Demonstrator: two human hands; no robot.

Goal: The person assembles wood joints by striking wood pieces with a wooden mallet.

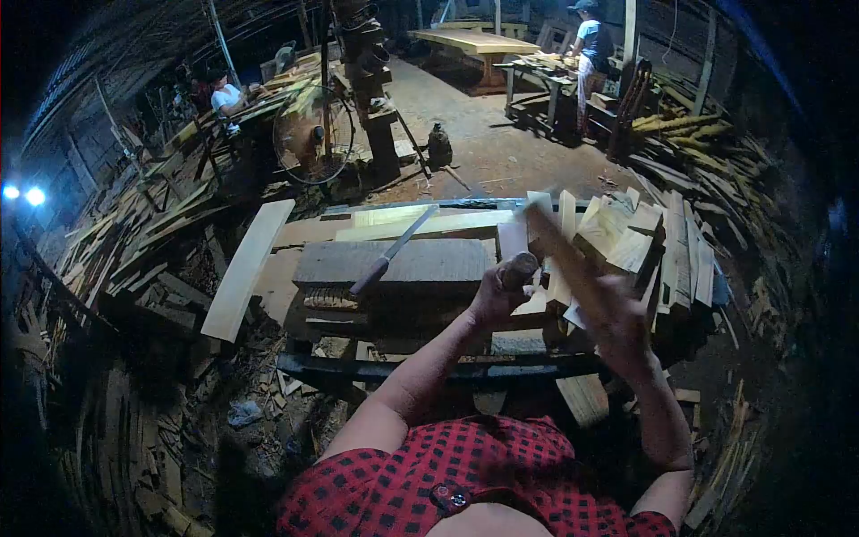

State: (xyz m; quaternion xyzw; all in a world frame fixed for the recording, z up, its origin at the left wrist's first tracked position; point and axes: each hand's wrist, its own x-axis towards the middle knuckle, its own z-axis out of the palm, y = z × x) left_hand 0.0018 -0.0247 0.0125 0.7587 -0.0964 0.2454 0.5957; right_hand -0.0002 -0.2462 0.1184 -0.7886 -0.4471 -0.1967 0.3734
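Note:
My left hand is closed around the round wooden handle of a tool. The tool's wide, pale flat blade points away from me. In my right hand is a thick wooden bar, blurred by motion and slanting up and left, its far end close beside the blade. A long knife with a dark handle lies across a heavy squared timber left of my hands. Cut wood blocks are piled just beyond my right hand.
A pale board leans at the left of the bench. Scrap strips are heaped on both sides. Farther off stand a round wire-guarded fan, a dark jug and a long table. Two people work at the back.

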